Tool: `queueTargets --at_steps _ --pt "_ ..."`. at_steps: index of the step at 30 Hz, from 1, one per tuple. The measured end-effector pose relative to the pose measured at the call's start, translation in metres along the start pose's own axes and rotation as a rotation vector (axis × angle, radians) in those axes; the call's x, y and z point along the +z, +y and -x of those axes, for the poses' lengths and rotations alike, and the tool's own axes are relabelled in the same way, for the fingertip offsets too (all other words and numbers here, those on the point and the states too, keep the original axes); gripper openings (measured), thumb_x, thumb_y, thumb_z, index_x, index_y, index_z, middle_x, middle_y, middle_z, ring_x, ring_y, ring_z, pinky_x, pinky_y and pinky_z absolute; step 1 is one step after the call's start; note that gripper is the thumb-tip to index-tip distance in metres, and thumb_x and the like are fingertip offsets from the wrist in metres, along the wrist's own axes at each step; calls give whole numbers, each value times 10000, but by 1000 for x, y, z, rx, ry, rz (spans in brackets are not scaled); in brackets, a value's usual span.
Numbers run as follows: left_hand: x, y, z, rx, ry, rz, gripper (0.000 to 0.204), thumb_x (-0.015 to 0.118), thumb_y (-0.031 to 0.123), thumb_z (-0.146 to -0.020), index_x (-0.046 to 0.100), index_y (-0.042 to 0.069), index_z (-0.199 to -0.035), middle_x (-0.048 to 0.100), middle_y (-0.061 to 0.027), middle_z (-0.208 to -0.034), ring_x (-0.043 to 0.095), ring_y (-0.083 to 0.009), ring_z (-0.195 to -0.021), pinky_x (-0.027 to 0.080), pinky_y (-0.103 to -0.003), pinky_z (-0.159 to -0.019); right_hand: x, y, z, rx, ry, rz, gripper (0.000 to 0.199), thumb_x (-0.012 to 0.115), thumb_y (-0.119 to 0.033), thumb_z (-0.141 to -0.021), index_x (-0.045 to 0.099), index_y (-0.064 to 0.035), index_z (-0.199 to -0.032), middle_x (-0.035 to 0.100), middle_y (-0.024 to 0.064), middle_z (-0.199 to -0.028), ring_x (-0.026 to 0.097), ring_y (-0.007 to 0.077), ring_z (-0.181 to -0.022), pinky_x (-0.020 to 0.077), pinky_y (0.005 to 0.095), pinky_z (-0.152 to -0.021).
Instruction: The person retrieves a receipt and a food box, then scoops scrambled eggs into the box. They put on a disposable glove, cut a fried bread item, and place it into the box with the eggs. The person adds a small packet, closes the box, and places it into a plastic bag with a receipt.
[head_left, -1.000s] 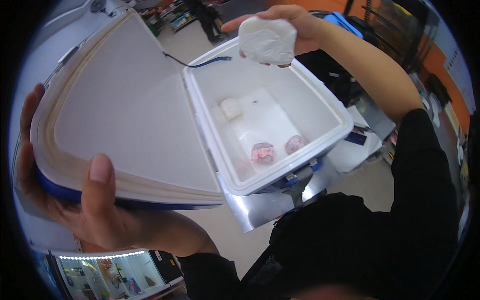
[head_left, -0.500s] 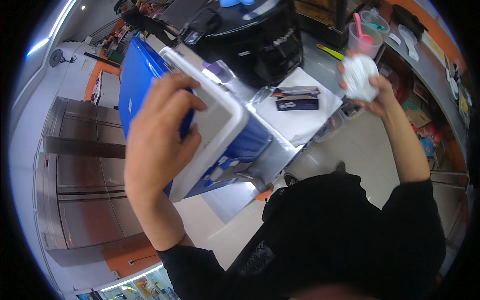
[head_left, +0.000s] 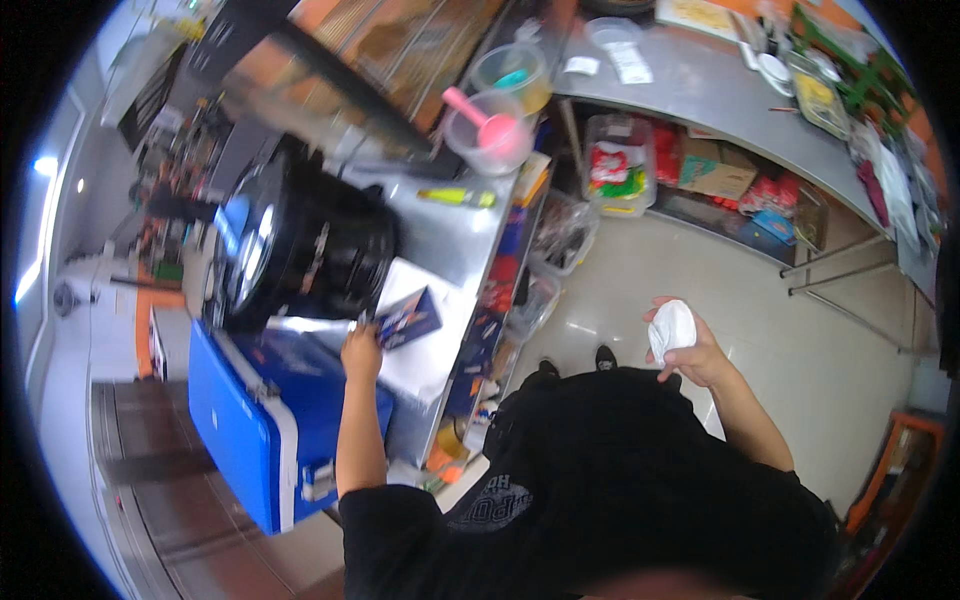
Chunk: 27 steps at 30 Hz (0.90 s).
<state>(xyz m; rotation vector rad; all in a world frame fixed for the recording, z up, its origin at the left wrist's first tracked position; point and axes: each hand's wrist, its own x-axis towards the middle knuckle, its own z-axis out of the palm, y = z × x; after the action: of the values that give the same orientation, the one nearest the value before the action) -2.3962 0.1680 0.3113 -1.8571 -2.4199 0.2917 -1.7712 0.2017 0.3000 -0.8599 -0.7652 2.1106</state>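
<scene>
My right hand (head_left: 700, 352) holds a rounded white wrapped bundle (head_left: 673, 330) in front of my body, over the floor. The fingers curl round its side and the thumb lies across its lower edge. My left hand (head_left: 362, 355) is closed at the near left edge of a small dark blue box (head_left: 408, 318). Something small and shiny shows at its fingertips, too blurred to name. The box lies on a white sheet (head_left: 425, 365) on the steel table. Beside my left forearm stands a blue cooler (head_left: 235, 425) with its lid down.
A large black pot (head_left: 320, 235) stands behind the cooler. Further along the steel table (head_left: 440, 225) are a yellow-green tool (head_left: 455, 196) and a clear tub (head_left: 490, 150) holding a pink scoop (head_left: 492, 128). Another steel table (head_left: 690, 95) has bins and packets beneath it.
The cooler lid, raised before, is now down. My left hand has moved from the cooler to the dark box. My right hand has lowered with the bundle, and the view has turned right.
</scene>
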Motion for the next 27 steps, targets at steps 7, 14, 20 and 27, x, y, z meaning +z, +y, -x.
queueTargets --at_steps 7,14,20,27 --pt "-108 111 12 -124 197 198 267 721 312 -930 654 54 -934 720 -220 -802 703 -456 -742 536 -546 -658 -36 -48 -16 -151 102 -301 1051 879 -148 -697 328 -174 -1592 589 158 -1291 724 292 -899 664 418 -589" --pt "-140 357 -82 288 30 535 291 736 227 -918 678 78 -1161 740 -187 -948 728 -396 -836 559 -490 -697 -55 -114 -87 -198 -34 -43 1108 913 3 -662 310 -114 -1584 624 142 -1297 747 317 -964 640 446 -792" --pt "-181 515 -205 630 -29 745 323 703 203 -930 679 87 -1231 758 -166 -998 741 -369 -898 589 -470 -758 -98 -215 -180 -298 120 907 914 915 -195 -648 496 -78 -1452 678 130 -1245 671 285 -1174 494 414 -1037" --pt "-202 624 -327 970 118 829 337 655 178 -913 682 135 -1247 759 -96 -1060 741 -290 -920 589 -448 -720 -160 -311 -232 -303 389 1535 801 884 -252 -607 565 -17 -1302 684 221 -1183 657 443 -1050 536 486 -858"
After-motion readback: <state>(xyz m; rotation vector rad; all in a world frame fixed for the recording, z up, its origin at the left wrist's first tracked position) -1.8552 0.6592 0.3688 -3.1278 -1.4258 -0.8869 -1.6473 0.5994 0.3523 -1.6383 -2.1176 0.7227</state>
